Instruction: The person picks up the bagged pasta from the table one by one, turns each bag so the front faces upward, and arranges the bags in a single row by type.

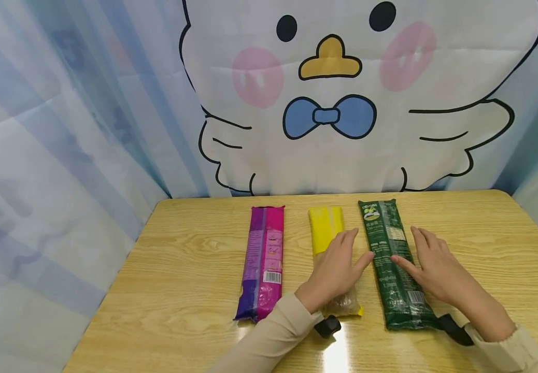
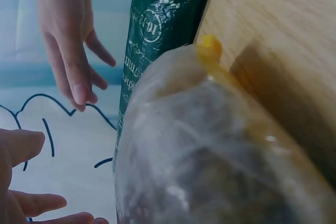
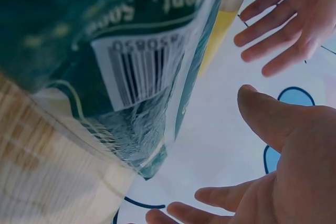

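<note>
From my remote feed, I see the person's L hand [image 1: 336, 264] and R hand [image 1: 441, 269] poised on either side of a dk-green spaghetti pkg [image 1: 385, 282], each grip spread w/ fingers extended, R thumb over the pkg's edge, though I can't tell if it touches. The pkg lies barcode-up on the wood desk [image 1: 180, 290], just R of a clear-and-yellow pkg [image 1: 327, 225] partly hidden under the L hand; a purple-pink pkg [image 1: 263, 259] lies farther L, w/ a cartoon-print curtain [image 1: 327, 166] behind.

Both hands [image 1: 333, 270] [image 1: 442, 274] held apart, fingers extended, thumbs pointing inward.
</note>
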### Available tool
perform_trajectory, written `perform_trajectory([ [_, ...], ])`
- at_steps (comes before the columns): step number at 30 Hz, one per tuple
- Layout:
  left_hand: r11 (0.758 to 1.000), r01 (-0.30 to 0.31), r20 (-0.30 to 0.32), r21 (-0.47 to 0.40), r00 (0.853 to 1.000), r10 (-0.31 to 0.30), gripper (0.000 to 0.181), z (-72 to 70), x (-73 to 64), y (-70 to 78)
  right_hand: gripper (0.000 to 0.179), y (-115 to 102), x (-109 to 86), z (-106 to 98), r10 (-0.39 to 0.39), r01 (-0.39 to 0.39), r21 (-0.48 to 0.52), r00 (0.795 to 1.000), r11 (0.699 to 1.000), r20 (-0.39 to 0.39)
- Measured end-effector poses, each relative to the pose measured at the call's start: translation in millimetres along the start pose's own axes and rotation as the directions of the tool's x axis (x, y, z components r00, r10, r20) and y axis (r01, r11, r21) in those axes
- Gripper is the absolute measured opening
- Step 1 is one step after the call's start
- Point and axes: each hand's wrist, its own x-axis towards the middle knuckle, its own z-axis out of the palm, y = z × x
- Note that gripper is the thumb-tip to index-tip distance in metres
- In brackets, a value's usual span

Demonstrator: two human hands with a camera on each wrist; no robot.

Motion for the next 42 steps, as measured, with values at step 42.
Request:
perform_trajectory([
  [42, 0.922, 0.205, 0.011, -0.328, 0.977, -0.214, 0.056, 19.8, 65.3, 18.5, 0.09, 12, -3.1, -5, 0.094, -0.148, 0.246, 0.972, 0.958, 0.215],
])
